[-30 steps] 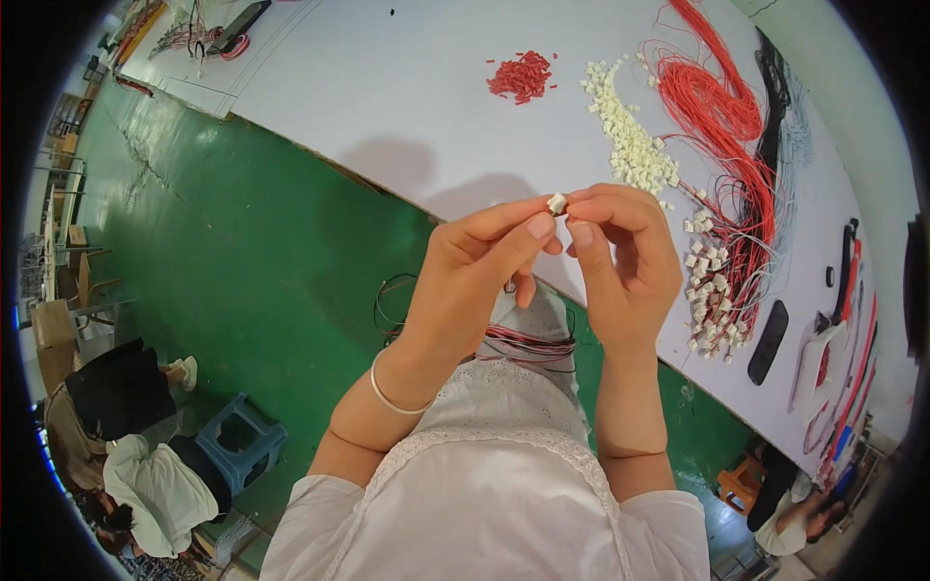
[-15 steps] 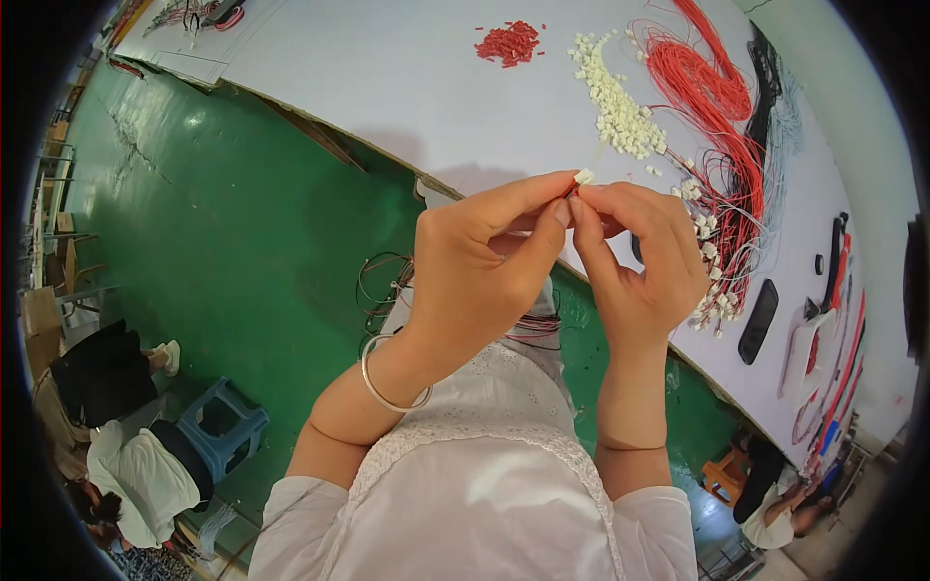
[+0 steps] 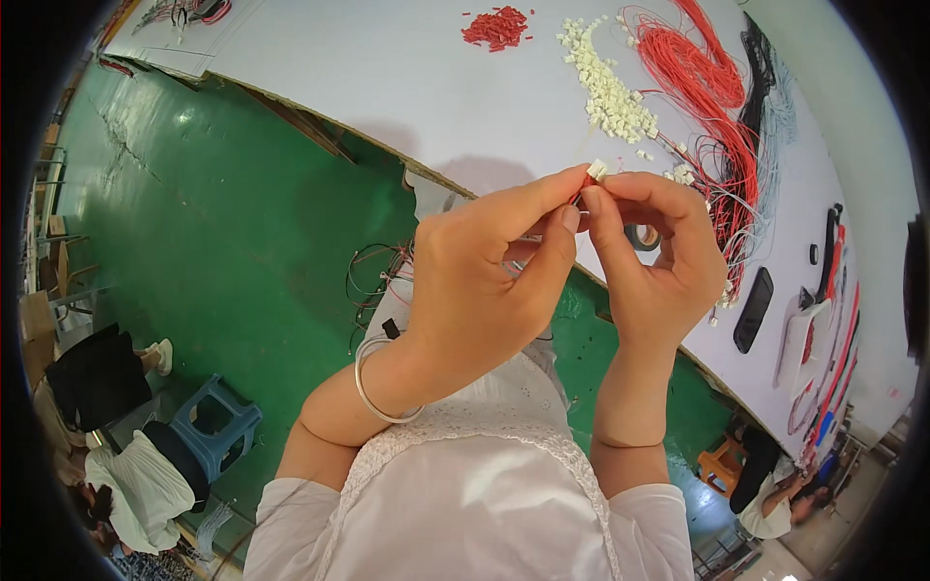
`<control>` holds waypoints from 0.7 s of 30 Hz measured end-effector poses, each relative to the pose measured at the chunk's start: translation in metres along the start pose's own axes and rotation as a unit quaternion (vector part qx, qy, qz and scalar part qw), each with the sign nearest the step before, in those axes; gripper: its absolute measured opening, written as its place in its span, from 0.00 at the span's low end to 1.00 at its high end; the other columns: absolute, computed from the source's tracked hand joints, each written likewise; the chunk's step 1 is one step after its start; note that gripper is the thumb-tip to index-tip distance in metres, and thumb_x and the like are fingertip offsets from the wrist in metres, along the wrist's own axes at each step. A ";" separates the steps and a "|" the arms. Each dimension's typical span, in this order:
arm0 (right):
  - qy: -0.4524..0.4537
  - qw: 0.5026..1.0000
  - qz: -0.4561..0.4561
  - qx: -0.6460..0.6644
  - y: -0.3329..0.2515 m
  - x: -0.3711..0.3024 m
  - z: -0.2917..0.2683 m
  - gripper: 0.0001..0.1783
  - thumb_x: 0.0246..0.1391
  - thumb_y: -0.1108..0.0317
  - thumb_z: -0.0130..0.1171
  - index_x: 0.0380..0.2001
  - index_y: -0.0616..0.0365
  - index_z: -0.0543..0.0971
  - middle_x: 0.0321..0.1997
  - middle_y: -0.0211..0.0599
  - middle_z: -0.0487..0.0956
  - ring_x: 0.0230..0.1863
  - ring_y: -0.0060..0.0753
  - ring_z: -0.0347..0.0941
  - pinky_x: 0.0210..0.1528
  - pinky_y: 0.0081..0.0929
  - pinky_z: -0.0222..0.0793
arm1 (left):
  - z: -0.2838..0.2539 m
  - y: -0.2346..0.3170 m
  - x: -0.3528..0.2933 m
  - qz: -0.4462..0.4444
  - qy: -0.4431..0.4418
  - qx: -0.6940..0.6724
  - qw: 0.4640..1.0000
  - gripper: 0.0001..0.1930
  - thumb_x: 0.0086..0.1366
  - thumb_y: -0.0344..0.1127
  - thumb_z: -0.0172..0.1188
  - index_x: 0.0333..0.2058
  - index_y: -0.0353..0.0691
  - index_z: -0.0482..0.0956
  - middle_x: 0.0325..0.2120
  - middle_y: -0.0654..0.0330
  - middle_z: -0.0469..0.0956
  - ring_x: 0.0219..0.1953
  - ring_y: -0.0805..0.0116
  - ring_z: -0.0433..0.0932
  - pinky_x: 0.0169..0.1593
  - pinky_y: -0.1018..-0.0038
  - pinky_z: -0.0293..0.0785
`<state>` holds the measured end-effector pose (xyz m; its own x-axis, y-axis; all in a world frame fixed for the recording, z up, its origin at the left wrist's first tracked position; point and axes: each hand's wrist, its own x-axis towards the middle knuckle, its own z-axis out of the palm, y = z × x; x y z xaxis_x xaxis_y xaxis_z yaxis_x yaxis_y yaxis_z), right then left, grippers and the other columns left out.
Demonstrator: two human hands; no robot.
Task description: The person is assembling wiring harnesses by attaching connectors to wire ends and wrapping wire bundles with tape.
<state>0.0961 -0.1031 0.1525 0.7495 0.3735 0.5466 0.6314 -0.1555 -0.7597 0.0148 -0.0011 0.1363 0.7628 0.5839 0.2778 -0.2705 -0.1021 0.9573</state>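
Note:
A small white plastic connector housing sticks up between my fingertips, above the lap. My left hand pinches thin wires, dark and red, just below the housing. From the other side my right hand has its thumb and forefinger closed at the base of the same housing. Fingers hide most of the wires and where they enter it. More wires, dark and pinkish red, lie over my lap by the left wrist.
On the white table are a pile of white connector housings, red sleeve pieces, a bundle of red wires, black wires, and a dark phone. A blue stool stands on the floor near seated people.
Both hands have shifted slightly to the right with the connector housing. My right hand has turned a little, and a dark tape roll now shows between its fingers.

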 end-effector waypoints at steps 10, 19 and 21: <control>-0.006 0.999 0.031 0.038 -0.004 0.003 -0.002 0.08 0.46 0.78 0.70 0.30 0.60 0.80 0.29 0.30 0.81 0.26 0.18 0.75 0.29 0.16 0.71 | -0.003 0.008 -0.003 -0.062 -0.037 -0.051 0.996 0.15 0.68 0.22 0.55 0.53 0.31 0.77 0.42 0.55 0.82 0.44 0.71 0.81 0.46 0.74 0.84; -0.045 0.988 -0.125 -0.077 0.001 0.008 -0.011 0.12 0.46 0.81 0.70 0.35 0.63 0.80 0.33 0.33 0.82 0.29 0.18 0.76 0.32 0.14 0.69 | -0.004 0.011 0.000 -0.114 -0.047 -0.131 0.984 0.15 0.68 0.23 0.56 0.53 0.30 0.76 0.44 0.54 0.81 0.43 0.70 0.82 0.46 0.74 0.84; -0.048 0.991 -0.110 -0.065 0.001 0.008 -0.011 0.12 0.46 0.81 0.70 0.35 0.63 0.80 0.33 0.33 0.82 0.29 0.18 0.76 0.32 0.14 0.70 | -0.005 0.010 0.000 -0.101 -0.053 -0.122 0.986 0.15 0.68 0.23 0.56 0.53 0.30 0.76 0.44 0.54 0.81 0.43 0.70 0.82 0.45 0.75 0.84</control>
<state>0.1055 -0.1106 0.1599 0.5723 0.4950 0.6538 0.8027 -0.1747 -0.5703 0.0095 0.0018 0.1454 0.8687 0.4846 0.1026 -0.2303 0.2118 0.9498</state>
